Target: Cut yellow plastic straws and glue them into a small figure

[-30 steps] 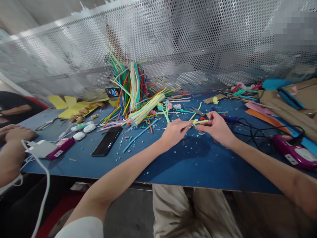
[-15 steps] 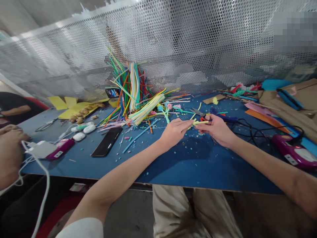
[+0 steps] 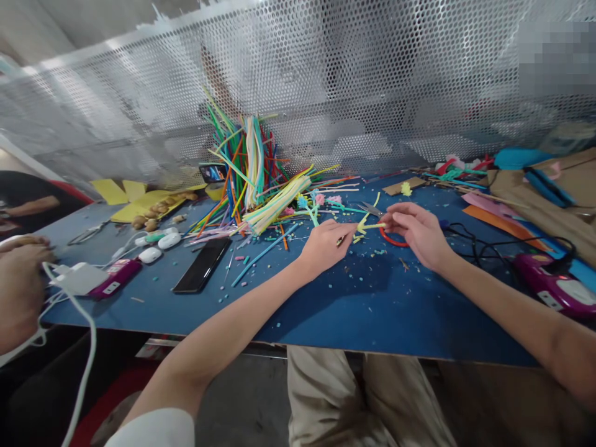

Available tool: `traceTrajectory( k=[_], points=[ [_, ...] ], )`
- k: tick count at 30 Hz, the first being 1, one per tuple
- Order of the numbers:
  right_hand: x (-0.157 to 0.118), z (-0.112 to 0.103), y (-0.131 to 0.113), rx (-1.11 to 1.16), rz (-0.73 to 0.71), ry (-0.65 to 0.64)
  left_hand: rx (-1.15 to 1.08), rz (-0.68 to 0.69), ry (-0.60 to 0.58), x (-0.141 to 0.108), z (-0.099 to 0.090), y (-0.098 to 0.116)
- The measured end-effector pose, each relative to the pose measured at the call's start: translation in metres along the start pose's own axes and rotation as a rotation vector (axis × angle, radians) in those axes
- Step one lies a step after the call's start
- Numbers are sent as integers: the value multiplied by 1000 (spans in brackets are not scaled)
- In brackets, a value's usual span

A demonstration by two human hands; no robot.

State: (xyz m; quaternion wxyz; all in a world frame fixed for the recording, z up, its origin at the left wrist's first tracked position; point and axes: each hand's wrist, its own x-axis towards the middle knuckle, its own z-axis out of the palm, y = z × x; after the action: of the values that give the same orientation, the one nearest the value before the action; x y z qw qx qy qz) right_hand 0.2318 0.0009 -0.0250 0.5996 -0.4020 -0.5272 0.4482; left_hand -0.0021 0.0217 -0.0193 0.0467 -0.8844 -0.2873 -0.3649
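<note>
My left hand (image 3: 326, 247) is closed in a pinch on a yellow pipe cleaner (image 3: 371, 226) with short bent pieces at its middle. A small dark and gold end shows by the left fingers; its kind I cannot make out. My right hand (image 3: 416, 233) is curled, with thumb and fingertips at the right end of the yellow pipe cleaner. Behind and under this hand lie scissors (image 3: 371, 209) with red handles, partly hidden, blades pointing left. Pipe-cleaner flowers (image 3: 319, 200) in blue and pink with green stems lie just beyond my left hand.
Bundled pipe cleaners (image 3: 254, 164) stand at the back, before a perforated metal screen (image 3: 363, 81). A black phone (image 3: 202, 266), a blue pipe cleaner (image 3: 263, 256) and scraps lie left. At right are a purple power strip (image 3: 552, 282) and black cables. Another person's hands (image 3: 23, 267) are far left.
My right hand has shifted slightly right and its fingers have lifted, so the red scissors handle shows more. My left hand has turned, its fingers now curled in around the pipe cleaner.
</note>
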Motion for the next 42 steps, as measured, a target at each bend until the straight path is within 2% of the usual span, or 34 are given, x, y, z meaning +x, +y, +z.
traceTrajectory(
  k=[3, 8, 12, 17, 26, 37, 42],
  points=[
    [7, -14, 4, -183, -164, 48, 19, -46, -72, -2, 3, -7],
    [9, -23, 1, -448, -272, 67, 113, -137, -168, -2, 6, -12],
    [6, -23, -4, -620, -372, 15, 60, -158, -158, 1, 3, -10],
    [3, -23, -10, -721, -481, -77, -72, -178, -188, 2, 1, -8],
    [-2, -20, -19, -724, -578, -164, 42, -287, -147, 0, -6, -3],
    [-2, -18, -16, -702, -574, -111, 0, -256, -61, 0, -5, -1],
    [-2, -20, -15, -708, -562, -125, 12, -230, -20, 1, -6, -1]
  ],
)
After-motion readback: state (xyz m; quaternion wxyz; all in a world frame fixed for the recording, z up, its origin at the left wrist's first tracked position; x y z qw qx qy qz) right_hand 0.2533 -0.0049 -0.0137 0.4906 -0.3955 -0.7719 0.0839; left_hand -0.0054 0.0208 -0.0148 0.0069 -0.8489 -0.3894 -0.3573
